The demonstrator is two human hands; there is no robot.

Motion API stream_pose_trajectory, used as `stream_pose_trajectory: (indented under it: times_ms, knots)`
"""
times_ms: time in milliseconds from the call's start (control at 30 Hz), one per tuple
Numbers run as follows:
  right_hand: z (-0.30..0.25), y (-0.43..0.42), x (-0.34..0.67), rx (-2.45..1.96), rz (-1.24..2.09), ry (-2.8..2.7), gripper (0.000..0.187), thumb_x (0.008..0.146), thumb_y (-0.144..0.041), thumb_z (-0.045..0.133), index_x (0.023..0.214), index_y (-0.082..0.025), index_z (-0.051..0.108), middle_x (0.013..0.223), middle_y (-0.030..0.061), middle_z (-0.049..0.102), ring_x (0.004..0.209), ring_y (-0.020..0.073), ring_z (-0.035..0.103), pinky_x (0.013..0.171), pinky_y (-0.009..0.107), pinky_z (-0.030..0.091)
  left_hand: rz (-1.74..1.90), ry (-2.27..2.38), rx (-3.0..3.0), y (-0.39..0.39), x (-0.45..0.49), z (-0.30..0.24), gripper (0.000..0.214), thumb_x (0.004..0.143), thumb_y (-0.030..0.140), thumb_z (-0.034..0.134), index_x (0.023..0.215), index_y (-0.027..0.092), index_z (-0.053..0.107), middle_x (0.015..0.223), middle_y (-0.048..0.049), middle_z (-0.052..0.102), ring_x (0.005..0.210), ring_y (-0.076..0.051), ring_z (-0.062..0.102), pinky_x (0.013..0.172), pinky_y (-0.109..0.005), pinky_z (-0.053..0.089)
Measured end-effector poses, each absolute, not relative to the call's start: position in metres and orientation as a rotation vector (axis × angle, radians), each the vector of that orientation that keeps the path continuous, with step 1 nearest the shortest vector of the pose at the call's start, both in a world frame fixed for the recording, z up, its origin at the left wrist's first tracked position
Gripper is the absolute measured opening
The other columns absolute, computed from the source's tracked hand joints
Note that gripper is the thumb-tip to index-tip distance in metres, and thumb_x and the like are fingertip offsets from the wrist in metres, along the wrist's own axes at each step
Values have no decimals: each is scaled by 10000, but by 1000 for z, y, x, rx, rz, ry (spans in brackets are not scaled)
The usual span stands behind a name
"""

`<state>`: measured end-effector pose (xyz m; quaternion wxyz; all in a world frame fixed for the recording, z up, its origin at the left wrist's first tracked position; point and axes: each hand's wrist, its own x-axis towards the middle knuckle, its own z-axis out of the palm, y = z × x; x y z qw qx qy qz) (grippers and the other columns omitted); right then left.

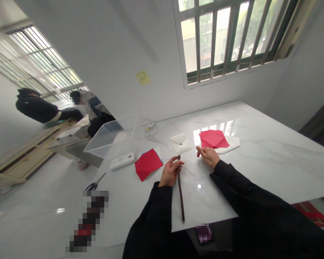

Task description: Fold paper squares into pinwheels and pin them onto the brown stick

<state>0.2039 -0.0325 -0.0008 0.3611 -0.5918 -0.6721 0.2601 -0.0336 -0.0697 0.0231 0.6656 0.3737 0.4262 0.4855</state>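
My left hand point(172, 172) is closed around a thin dark brown stick point(181, 196), near its upper end. A white paper pinwheel point(183, 146) sits at the top of the stick, its folded blades meeting at a small dark pin in the middle. To the right of the pinwheel, my right hand point(209, 156) hovers apart from it with fingers curled and thumb pressed in. Whatever may be between those fingertips is hidden. Just beyond my right hand lie red paper pieces point(213, 138), partly over a white paper piece point(233, 143).
Red folded paper point(148, 164) lies left of my hands, beside a white oblong device point(122, 161). Scissors point(93, 186) rest further left. Behind stand a clear plastic bin point(105, 138) and a cable point(151, 126) by the wall. Two people are at the far left.
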Motion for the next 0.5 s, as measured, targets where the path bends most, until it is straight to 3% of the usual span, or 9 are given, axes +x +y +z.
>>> stream_pose_trajectory:
  times_ms: [100, 200, 267, 333, 400, 433, 500]
  knots:
    - [2, -37, 198, -1420, 722, -1634, 627, 1009, -659, 336, 1122, -182, 729, 646, 21, 641, 650, 213, 631, 678, 303, 416, 1090, 960, 854, -69, -33, 23, 629, 617, 410, 941, 1085, 154, 609, 806, -29, 734, 605, -73, 588, 600, -200, 435]
    - [8, -42, 194, -1350, 811, -1554, 707, 991, -677, 379, 1401, -138, 582, 588, -20, 601, 594, 198, 606, 684, 299, 437, 1103, 969, 864, -69, -33, 22, 633, 614, 415, 942, 1086, 169, 599, 800, -21, 735, 615, -79, 592, 610, -201, 436]
    - [13, -45, 191, -1313, 864, -1539, 699, 976, -703, 387, 1286, -136, 654, 563, -25, 574, 556, 175, 565, 666, 294, 425, 1104, 969, 870, -69, -32, 21, 629, 618, 411, 942, 1084, 172, 593, 801, -23, 738, 615, -79, 588, 615, -200, 434]
    - [15, -47, 189, -1259, 987, -1574, 695, 967, -740, 348, 867, -160, 719, 490, -27, 477, 488, 143, 465, 602, 290, 374, 1097, 965, 881, -68, -32, 21, 618, 631, 403, 936, 1090, 169, 593, 801, -25, 741, 612, -77, 582, 617, -198, 432]
    - [13, -48, 186, -1188, 1143, -1619, 742, 957, -773, 308, 513, -210, 499, 439, -30, 344, 447, 111, 336, 543, 295, 295, 1097, 960, 892, -68, -31, 20, 600, 650, 390, 928, 1096, 165, 596, 802, -26, 742, 615, -75, 579, 622, -195, 432]
    - [11, -47, 184, -1168, 1194, -1632, 750, 947, -789, 305, 456, -227, 385, 431, -34, 294, 444, 101, 284, 527, 301, 257, 1100, 957, 896, -68, -31, 20, 589, 657, 382, 925, 1096, 163, 597, 803, -25, 743, 616, -73, 579, 624, -193, 432]
    - [5, -46, 181, -1175, 1201, -1627, 748, 922, -813, 337, 447, -236, 300, 439, -39, 261, 454, 92, 240, 518, 307, 212, 1110, 948, 895, -68, -31, 20, 578, 662, 371, 925, 1088, 162, 596, 798, -25, 744, 609, -69, 576, 624, -190, 429]
